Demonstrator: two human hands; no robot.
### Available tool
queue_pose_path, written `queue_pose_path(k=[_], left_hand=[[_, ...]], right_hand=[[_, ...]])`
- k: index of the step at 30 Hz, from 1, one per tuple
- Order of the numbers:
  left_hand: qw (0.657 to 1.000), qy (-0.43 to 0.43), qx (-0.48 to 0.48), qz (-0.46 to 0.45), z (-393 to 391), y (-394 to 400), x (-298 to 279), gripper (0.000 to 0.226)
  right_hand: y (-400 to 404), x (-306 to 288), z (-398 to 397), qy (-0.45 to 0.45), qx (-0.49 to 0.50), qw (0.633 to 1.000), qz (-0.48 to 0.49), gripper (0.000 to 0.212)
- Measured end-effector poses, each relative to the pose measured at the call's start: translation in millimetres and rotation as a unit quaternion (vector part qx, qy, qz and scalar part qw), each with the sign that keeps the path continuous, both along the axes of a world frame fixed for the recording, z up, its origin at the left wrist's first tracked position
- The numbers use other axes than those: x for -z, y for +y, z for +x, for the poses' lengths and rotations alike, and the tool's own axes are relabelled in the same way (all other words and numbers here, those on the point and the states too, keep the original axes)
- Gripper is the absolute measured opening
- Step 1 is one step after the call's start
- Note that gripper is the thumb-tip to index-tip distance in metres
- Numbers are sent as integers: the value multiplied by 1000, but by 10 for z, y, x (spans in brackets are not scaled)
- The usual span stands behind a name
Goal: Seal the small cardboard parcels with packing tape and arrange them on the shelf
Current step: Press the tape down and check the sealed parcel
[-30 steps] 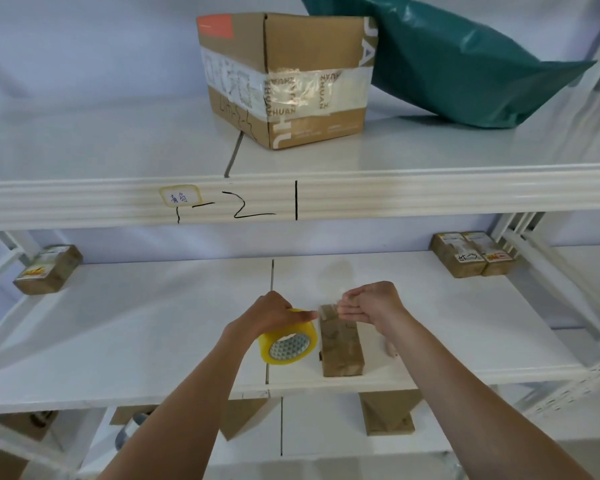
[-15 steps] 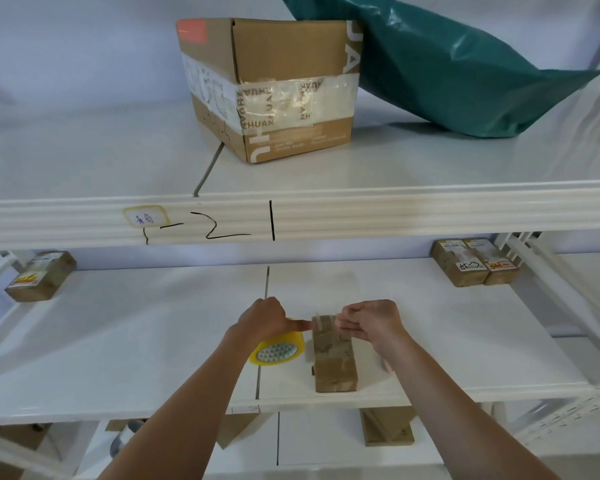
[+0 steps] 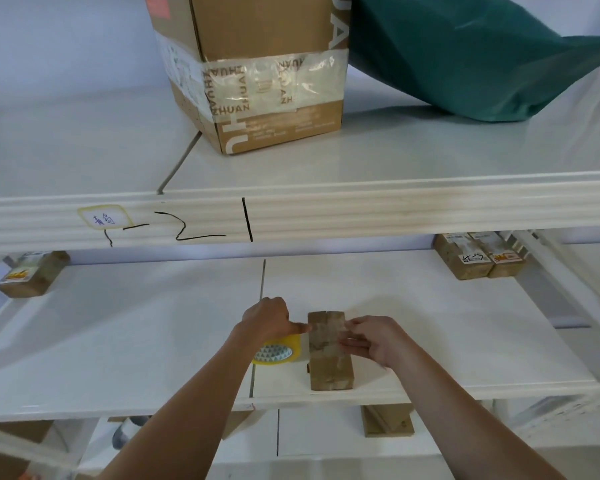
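A small brown cardboard parcel lies lengthwise near the front edge of the white middle shelf. My left hand grips a yellow roll of packing tape just left of the parcel, its forefinger touching the parcel's left side. My right hand pinches the free end of clear tape at the parcel's right side. A strip of tape spans the top of the parcel between my hands.
Two taped parcels sit at the back right of this shelf and one at the back left. A large taped carton and a green bag stand on the upper shelf. More cardboard lies on the shelf below.
My right hand has drawn the tape end rightward across the parcel's top. The camera has moved closer to the shelf and tilted slightly.
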State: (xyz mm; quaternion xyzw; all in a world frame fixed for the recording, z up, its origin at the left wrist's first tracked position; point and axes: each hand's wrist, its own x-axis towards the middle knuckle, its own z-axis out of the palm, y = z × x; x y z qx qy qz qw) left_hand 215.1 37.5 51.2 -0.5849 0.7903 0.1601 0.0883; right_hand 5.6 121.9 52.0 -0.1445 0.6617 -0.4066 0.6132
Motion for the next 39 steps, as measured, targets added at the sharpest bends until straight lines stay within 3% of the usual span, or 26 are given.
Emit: queue_pose_path(k=[7, 14, 19, 28, 39], left_hand=[[1000, -10, -2, -15, -89, -30, 81, 68], [1000, -26, -10, -8, -78, -60, 90, 68], [999, -30, -11, 4, -71, -44, 121, 66], [999, -46, -3, 5, -95, 24, 168, 65], [999, -41, -15, -23, -122, 75, 226, 63]], right_hand=[[-49, 10, -28, 87, -24, 996, 15, 9], [-20, 148, -67, 61, 38, 997, -10, 7], [-64, 280, -54, 168, -23, 985, -27, 2], [-53, 453, -21, 347, -110, 931, -8, 27], [19, 494, 47, 371, -106, 922, -7, 38]])
